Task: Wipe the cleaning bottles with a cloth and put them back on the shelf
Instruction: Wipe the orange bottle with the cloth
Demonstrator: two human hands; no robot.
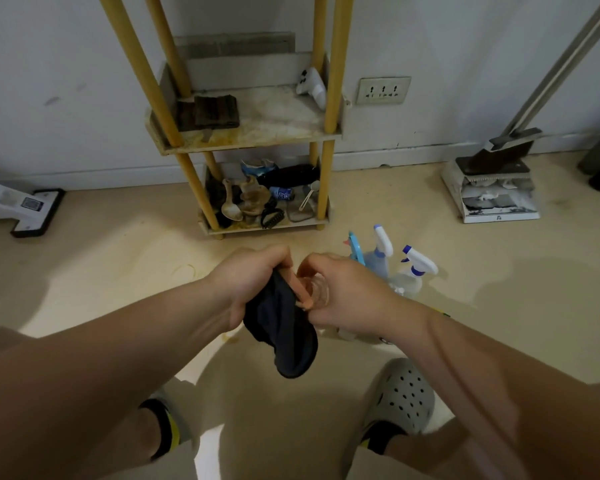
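Head view, looking down at both hands held just above a beige floor (118,258), in front of a shelf unit (274,116) with yellow posts. The left hand (253,275) grips a dark blue cloth (284,334), its fingers curled tight into the fabric; the loose end hangs down between the forearms. The right hand (347,292) is wrapped around a clear bottle (317,292), thumb and fingers curled round its body. The bottle is seen end-on: a round clear rim faces the camera, and its long axis runs away along the line of sight toward the floor. Which end faces up cannot be told. The cloth lies against the bottle's left side.

Two spray bottles stand upright on the floor just right of the right hand: a blue-tinted spray bottle (376,261) and a clear spray bottle (409,282), both with white and blue trigger heads, the clear one's nozzle pointing left. A light blue nozzle with an orange tip (355,249) shows beside them.

No label can be read on any bottle. A blue packet (281,192) on the cluttered bottom shelf carries print too small to read, and a vacuum head (32,209) at the left bears a square code sticker.
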